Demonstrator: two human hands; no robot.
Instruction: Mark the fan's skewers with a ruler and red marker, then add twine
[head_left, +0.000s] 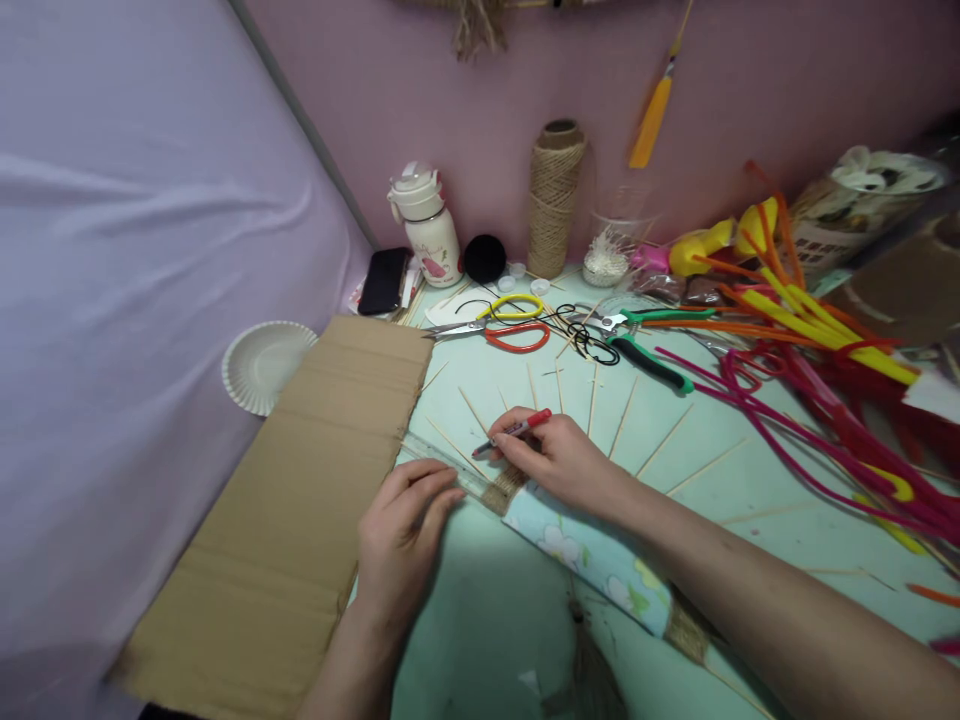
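Your right hand [559,455]: fingers clamped on one slim red-and-grey pen [517,428], mid-surface, tip just beyond the ruler. Your left hand [405,520]: fingers close together, laid over one clear plastic straight ruler [476,485]. Right of it, one pale-blue floral fabric strip [589,555] with brown burlap ends. Left: one brown corrugated cardboard sheet [300,500]. Far side: one white lidded bottle [435,250], script too small to read; one tan twine cone [551,210]; one pair of red-and-yellow-handled scissors [517,338]; one green-and-black-handled cutter [652,362].
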